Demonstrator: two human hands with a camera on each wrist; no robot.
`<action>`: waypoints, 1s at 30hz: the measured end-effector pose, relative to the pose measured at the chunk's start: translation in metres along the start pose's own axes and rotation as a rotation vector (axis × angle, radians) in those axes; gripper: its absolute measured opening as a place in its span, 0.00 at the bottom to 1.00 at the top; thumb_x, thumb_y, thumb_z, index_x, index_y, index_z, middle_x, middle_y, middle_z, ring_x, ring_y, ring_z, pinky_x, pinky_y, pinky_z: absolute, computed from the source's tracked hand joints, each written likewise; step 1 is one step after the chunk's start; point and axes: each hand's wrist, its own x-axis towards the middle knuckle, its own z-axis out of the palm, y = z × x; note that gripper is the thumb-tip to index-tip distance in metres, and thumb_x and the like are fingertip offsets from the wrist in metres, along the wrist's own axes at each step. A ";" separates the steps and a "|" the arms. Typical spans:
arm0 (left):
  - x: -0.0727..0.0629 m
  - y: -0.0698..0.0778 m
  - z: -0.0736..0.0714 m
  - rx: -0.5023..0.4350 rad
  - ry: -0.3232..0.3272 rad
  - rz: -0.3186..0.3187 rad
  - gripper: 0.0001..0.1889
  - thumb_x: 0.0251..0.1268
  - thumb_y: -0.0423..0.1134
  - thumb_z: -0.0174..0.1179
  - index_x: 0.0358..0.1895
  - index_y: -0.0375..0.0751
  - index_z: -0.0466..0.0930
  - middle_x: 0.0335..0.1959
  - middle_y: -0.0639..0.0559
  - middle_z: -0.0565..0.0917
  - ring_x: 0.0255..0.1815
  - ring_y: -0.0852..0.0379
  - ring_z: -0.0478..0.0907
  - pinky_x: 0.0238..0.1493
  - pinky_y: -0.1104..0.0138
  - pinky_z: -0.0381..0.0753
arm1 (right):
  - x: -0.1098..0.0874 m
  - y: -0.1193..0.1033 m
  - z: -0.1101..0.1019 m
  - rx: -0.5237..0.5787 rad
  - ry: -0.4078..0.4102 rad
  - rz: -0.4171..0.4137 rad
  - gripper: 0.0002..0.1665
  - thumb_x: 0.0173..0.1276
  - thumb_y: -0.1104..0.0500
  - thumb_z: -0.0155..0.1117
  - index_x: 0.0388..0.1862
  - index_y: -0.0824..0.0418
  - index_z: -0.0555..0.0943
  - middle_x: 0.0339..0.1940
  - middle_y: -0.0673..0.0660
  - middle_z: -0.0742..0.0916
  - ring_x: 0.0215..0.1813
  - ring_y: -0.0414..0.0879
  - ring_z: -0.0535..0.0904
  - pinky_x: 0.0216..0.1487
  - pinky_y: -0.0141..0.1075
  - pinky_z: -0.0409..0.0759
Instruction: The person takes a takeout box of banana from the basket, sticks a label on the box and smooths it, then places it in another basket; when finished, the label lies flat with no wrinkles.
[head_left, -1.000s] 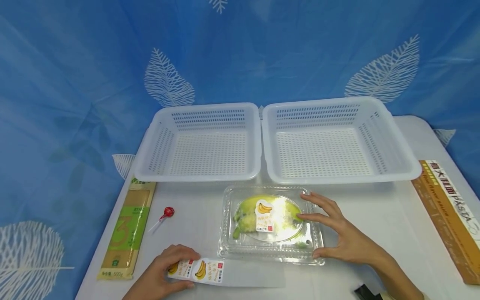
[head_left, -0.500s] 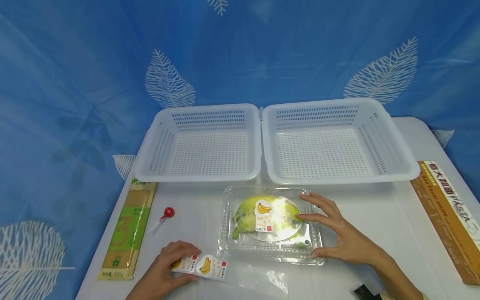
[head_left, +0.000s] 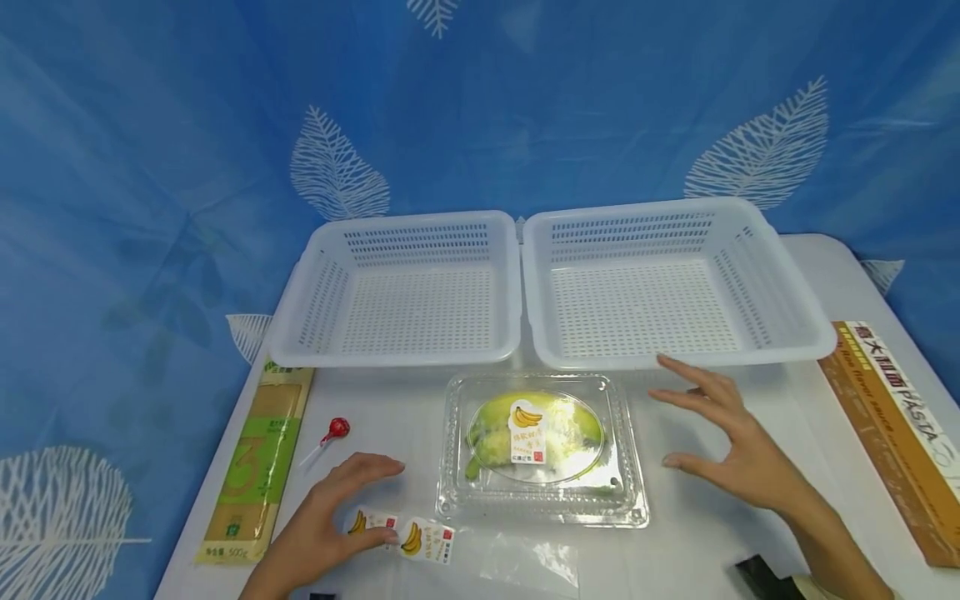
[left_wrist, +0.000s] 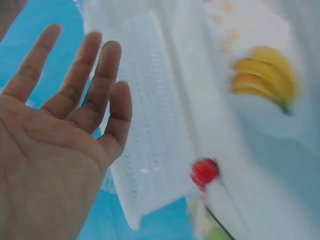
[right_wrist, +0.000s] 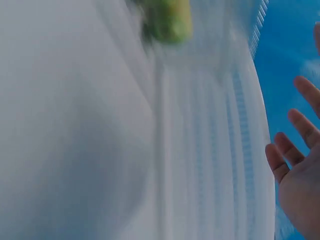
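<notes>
A clear plastic clamshell box lies on the table in the head view, with green-yellow fruit inside and a banana sticker on its lid. My right hand is to the right of the box, apart from it, fingers spread and holding nothing. Below and left of the box lies a strip of banana stickers on clear backing. My left hand hovers at the strip's left end, fingers relaxed, thumb overlapping a sticker in this view. In the left wrist view its fingers are extended with nothing in them.
Two white perforated baskets stand side by side behind the box. A red lollipop and a green-labelled noodle pack lie at the left. A long brown pasta box lies along the right edge.
My right hand has let go of the clamshell box and moved off to the right. My left hand has released the sticker strip and its fingers have lifted away. The box stays put.
</notes>
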 end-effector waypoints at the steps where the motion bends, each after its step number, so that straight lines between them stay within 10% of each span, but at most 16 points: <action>1: 0.005 0.001 -0.001 -0.024 -0.011 0.006 0.38 0.45 0.42 0.77 0.65 0.52 0.74 0.61 0.59 0.77 0.60 0.65 0.73 0.59 0.69 0.76 | 0.000 0.004 -0.009 -0.023 0.024 0.037 0.46 0.40 0.71 0.81 0.64 0.63 0.77 0.77 0.61 0.64 0.75 0.41 0.56 0.69 0.25 0.53; 9: 0.043 0.000 -0.001 -0.135 -0.184 0.052 0.49 0.50 0.43 0.75 0.76 0.50 0.58 0.75 0.46 0.58 0.63 0.44 0.74 0.50 0.59 0.81 | -0.008 0.047 -0.064 -0.194 0.318 0.230 0.36 0.53 0.77 0.71 0.63 0.63 0.78 0.75 0.48 0.69 0.75 0.35 0.54 0.67 0.20 0.51; 16: 0.061 -0.001 0.013 -0.208 -0.294 0.016 0.45 0.54 0.46 0.73 0.75 0.55 0.59 0.77 0.43 0.54 0.58 0.48 0.78 0.50 0.61 0.81 | -0.008 0.059 -0.075 -0.219 0.454 0.402 0.31 0.63 0.69 0.67 0.67 0.60 0.75 0.77 0.52 0.66 0.76 0.43 0.52 0.75 0.46 0.46; 22: 0.067 -0.004 0.023 -0.227 -0.330 0.046 0.42 0.54 0.47 0.73 0.73 0.56 0.62 0.74 0.44 0.58 0.49 0.56 0.79 0.46 0.62 0.83 | -0.008 0.061 -0.074 -0.176 0.473 0.554 0.34 0.69 0.62 0.64 0.73 0.52 0.69 0.79 0.52 0.59 0.78 0.41 0.53 0.64 0.17 0.56; 30: 0.069 -0.005 0.027 -0.322 -0.345 0.058 0.38 0.54 0.42 0.73 0.69 0.53 0.66 0.71 0.43 0.61 0.42 0.60 0.78 0.40 0.63 0.84 | -0.010 0.064 -0.076 -0.167 0.459 0.580 0.32 0.69 0.62 0.64 0.72 0.55 0.70 0.80 0.51 0.58 0.74 0.42 0.61 0.54 0.07 0.59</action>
